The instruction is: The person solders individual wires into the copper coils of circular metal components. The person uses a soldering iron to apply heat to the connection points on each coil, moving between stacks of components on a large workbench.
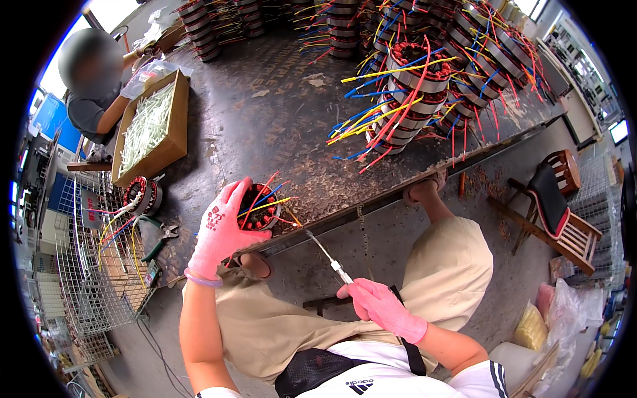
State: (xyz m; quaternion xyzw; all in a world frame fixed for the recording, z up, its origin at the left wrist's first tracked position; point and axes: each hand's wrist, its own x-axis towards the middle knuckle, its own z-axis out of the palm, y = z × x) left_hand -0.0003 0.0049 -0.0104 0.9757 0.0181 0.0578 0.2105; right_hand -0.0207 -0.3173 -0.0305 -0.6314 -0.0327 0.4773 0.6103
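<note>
- I see the left hand (222, 219), in a pink glove, grasping a coil (259, 215) with fingers and thumb spread around its side; the palm and fingers hide much of the coil's left part.
- The coil sits at the table (245, 126) edge, to the right of the box (156, 162) and nearer to me; its red, blue and yellow wires cross, so I cannot follow each one.
- The right hand (381, 304), also gloved, has its fingers closed on a thin tool (330, 257), farther right of the box and closer still; the glove covers the handle's rear end.
- The tool's tip points at the coil's wire ends; I cannot tell whether they touch.
- White tubes (146, 129) fill the box, too jumbled for me to count.
- A second coil (152, 198) and pliers (170, 231) lie just on my side of the box.
- Well right of the box stand stacked coils (398, 119), the rear ones cut off above.
- Behind the box's left side, a co-worker (93, 109) shows with a blurred head.
</note>
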